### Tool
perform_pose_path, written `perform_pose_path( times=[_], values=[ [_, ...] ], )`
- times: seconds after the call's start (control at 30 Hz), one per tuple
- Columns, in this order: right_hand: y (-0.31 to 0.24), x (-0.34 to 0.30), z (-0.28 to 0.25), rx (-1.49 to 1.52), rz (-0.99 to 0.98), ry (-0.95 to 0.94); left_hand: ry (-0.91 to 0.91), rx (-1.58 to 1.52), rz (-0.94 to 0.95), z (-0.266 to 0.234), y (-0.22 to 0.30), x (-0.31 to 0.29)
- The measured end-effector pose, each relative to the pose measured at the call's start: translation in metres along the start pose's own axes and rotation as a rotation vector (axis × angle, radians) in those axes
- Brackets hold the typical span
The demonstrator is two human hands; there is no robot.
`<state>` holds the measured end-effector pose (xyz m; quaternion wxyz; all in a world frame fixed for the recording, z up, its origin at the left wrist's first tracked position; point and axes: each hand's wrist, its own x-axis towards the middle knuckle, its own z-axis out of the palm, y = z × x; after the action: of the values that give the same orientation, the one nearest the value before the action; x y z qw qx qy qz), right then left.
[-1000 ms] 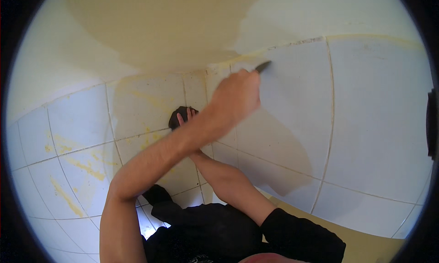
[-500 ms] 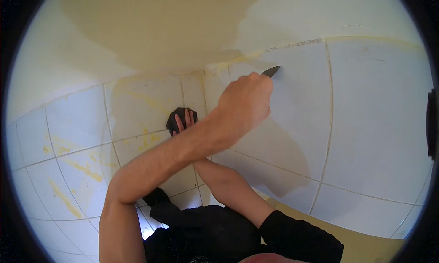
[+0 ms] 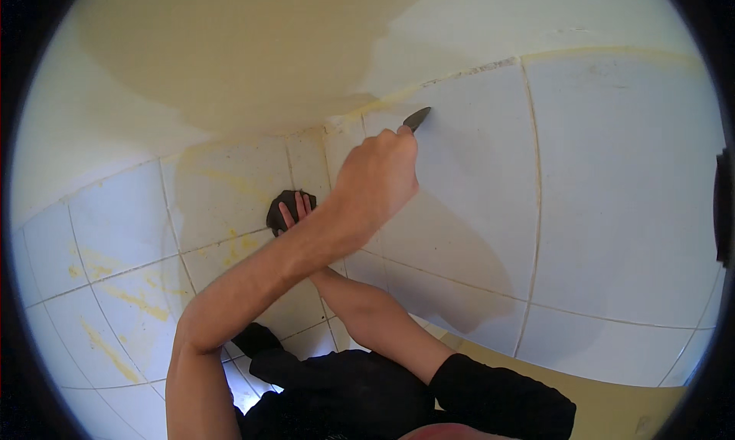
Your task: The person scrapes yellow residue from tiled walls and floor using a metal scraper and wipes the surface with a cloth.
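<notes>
My left hand (image 3: 380, 168) is closed in a fist around a knife (image 3: 417, 118). Only its dark, pointed blade shows past the fist; the handle is hidden. The blade is over a white wall tile (image 3: 475, 149), just below the tile's upper edge. My left forearm crosses over my right one. My right hand (image 3: 297, 209) lies left of it, with its fingers on a black cloth (image 3: 277, 218) against the tiles beside the wall corner. The left forearm hides part of this hand.
Cream plaster (image 3: 230, 49) sits above the tiles, with a shadow across it. Yellow smears (image 3: 134, 300) mark the left-hand tiles. A rough, stained joint (image 3: 475, 71) runs along the tile top. A dark object (image 3: 722, 210) stands at the far right.
My left hand has moved left along the tile with the knife, toward the corner. The view has shifted slightly. My right hand stays on the black cloth.
</notes>
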<state>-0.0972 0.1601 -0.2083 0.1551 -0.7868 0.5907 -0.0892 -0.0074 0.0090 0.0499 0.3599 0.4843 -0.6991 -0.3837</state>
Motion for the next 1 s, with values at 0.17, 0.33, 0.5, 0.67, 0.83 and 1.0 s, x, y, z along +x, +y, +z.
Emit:
perform_pose_path(
  times=[0.17,0.33,0.5,0.67,0.83,1.0],
  values=[
    [-0.002,0.007,0.01,-0.008,-0.016,0.009,0.078,0.002,0.002,-0.001,-0.019,0.007],
    [-0.001,0.005,0.009,-0.022,-0.021,0.026,0.079,0.054,-0.004,0.006,-0.01,0.002],
    [0.002,0.003,0.01,-0.025,-0.009,0.011,0.014,0.016,-0.021,0.007,0.0,-0.002],
    [-0.012,0.004,-0.01,0.024,0.004,-0.092,0.08,0.019,-0.08,0.008,-0.02,0.008],
    [-0.086,-0.021,-0.185,0.276,0.167,-0.472,0.037,0.037,-0.065,0.012,0.003,0.001],
    [-0.102,-0.031,-0.221,0.389,0.181,-0.563,0.022,-0.054,-0.033,0.005,-0.011,0.0]
  ],
)
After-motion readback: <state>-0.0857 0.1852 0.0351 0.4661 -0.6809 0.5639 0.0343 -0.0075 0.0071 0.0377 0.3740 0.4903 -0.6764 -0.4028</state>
